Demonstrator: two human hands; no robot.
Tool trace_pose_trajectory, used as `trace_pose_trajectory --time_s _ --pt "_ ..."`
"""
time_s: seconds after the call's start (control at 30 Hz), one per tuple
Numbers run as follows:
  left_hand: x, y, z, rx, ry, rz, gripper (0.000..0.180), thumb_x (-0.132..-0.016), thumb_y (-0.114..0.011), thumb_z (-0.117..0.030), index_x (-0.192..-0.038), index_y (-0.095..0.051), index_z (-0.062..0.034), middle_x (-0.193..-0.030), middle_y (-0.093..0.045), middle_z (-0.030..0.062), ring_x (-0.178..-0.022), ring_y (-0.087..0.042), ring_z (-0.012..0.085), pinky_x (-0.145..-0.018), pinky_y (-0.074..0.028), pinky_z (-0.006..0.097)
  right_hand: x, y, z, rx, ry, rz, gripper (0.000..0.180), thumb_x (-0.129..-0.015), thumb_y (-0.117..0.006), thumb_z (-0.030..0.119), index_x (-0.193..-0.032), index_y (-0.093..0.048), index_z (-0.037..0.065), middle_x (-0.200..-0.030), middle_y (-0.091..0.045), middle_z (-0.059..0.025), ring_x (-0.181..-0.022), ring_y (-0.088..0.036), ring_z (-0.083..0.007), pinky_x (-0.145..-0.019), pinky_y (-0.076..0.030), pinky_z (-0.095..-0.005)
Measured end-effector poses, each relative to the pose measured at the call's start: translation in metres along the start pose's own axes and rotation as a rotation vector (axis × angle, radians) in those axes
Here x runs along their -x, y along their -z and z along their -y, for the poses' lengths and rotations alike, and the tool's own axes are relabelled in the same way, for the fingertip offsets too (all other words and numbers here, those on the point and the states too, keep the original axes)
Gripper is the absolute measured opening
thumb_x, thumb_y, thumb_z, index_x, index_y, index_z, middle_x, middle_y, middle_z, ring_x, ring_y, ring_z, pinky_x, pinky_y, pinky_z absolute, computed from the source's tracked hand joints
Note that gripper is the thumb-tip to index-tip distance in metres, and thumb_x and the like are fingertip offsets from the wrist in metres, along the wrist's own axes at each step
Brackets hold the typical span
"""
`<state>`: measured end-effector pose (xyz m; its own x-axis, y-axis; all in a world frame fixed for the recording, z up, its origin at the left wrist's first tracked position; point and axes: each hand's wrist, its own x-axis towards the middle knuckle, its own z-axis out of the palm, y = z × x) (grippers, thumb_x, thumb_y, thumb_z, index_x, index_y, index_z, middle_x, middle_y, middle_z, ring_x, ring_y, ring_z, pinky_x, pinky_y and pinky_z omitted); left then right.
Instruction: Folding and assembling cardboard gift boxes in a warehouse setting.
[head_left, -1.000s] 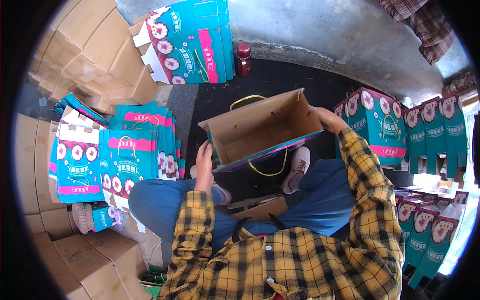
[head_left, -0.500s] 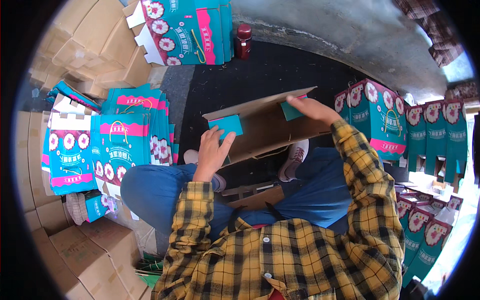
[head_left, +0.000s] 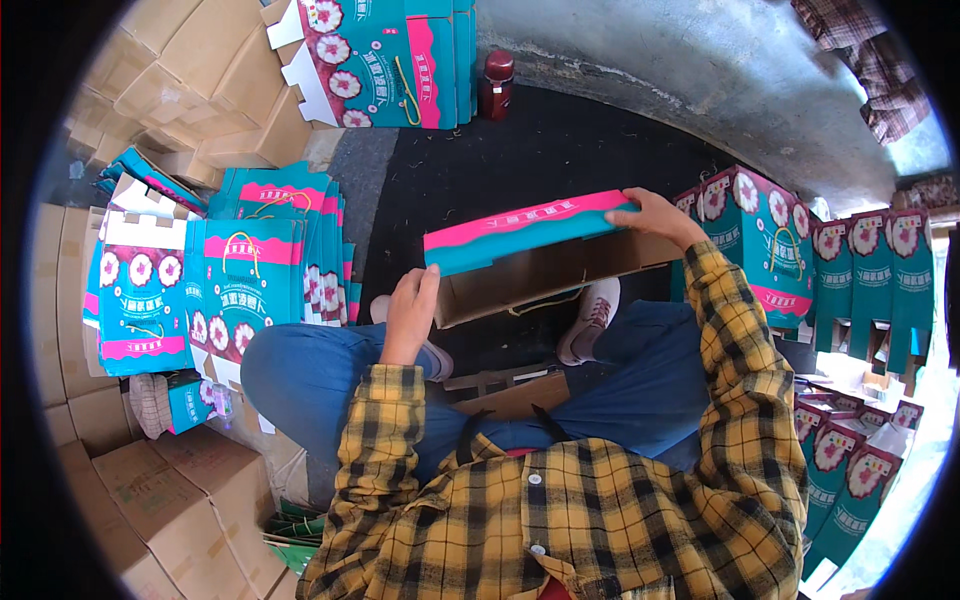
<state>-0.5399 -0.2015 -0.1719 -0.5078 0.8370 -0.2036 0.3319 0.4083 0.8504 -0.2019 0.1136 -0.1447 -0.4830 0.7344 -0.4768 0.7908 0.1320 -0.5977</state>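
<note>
A cardboard gift box stands over my feet, its brown inside showing through an opening on my side. Its long pink-and-teal flap is folded partly across the top from the far edge. My left hand grips the box's left end, fingertips at the flap's near left corner. At the right end my right hand holds the flap and the corner, thumb over the flap's edge. A yellow cord shows along the near lower edge.
Flat teal boxes are stacked at left, more at the far side. Made-up boxes stand at right. Brown cartons pile up on the left. A dark red bottle stands by the concrete wall.
The long pink-and-teal flap has come over toward me, covering the small teal end tabs. My left hand has drawn back to the left end; my right hand has shifted right.
</note>
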Motion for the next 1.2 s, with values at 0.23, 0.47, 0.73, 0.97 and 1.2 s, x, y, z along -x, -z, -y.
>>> trace_pose_trajectory --time_s 0.23,0.47,0.73,0.97,1.2 --pt "0.001 0.001 -0.003 0.027 -0.001 0.012 0.06 -0.109 -0.043 -0.051 -0.11 -0.067 0.0042 -0.108 -0.067 0.0233 -0.109 -0.063 0.0335 -0.095 -0.045 0.041 0.003 -0.036 0.026 0.791 0.158 -0.134 0.1 -0.074 -0.086 0.057 -0.14 -0.047 -0.007 -0.125 -0.062 -0.025 -0.118 -0.065 -0.038 -0.095 -0.056 -0.0447" --pt "-0.01 -0.041 0.059 0.793 0.229 0.106 0.074 -0.106 -0.052 -0.053 -0.153 -0.04 0.0028 -0.148 -0.052 0.0171 -0.133 -0.053 0.0262 -0.116 -0.037 0.039 -0.004 -0.044 0.028 0.887 0.121 -0.136 0.108 -0.072 -0.086 0.061 -0.145 -0.042 -0.006 -0.116 -0.069 -0.0196 -0.107 -0.072 -0.0348 -0.088 -0.059 -0.0437" --pt "-0.029 -0.066 0.101 0.244 -0.07 0.237 0.076 -0.088 -0.08 -0.029 -0.145 -0.042 0.0037 -0.133 -0.058 0.0221 -0.122 -0.06 0.0288 -0.104 -0.048 0.041 0.014 0.003 0.027 0.846 0.074 -0.163 0.096 -0.083 -0.065 0.078 -0.134 -0.06 -0.003 -0.093 -0.076 -0.0166 -0.088 -0.076 -0.0313 -0.077 -0.06 -0.0419" --pt "-0.035 -0.065 0.13 0.29 -0.098 0.19 0.072 -0.088 -0.08 -0.029 -0.142 -0.046 0.0041 -0.126 -0.063 0.0204 -0.116 -0.063 0.028 -0.101 -0.051 0.041 0.047 -0.017 0.028 0.368 0.274 0.547 0.097 -0.091 -0.061 0.073 -0.15 -0.047 -0.003 -0.148 -0.054 -0.0254 -0.139 -0.05 -0.0372 -0.117 -0.039 -0.0451" --pt "-0.015 -0.049 0.065 0.526 0.4 0.172 0.07 -0.103 -0.057 -0.052 -0.147 -0.047 0.001 -0.129 -0.063 0.0149 -0.117 -0.063 0.025 -0.096 -0.053 0.037 0.017 -0.008 0.018 0.584 0.174 -0.039 0.104 -0.076 -0.078 0.07 -0.139 -0.054 -0.01 -0.138 -0.06 -0.0309 -0.126 -0.062 -0.0394 -0.101 -0.052 -0.0439"
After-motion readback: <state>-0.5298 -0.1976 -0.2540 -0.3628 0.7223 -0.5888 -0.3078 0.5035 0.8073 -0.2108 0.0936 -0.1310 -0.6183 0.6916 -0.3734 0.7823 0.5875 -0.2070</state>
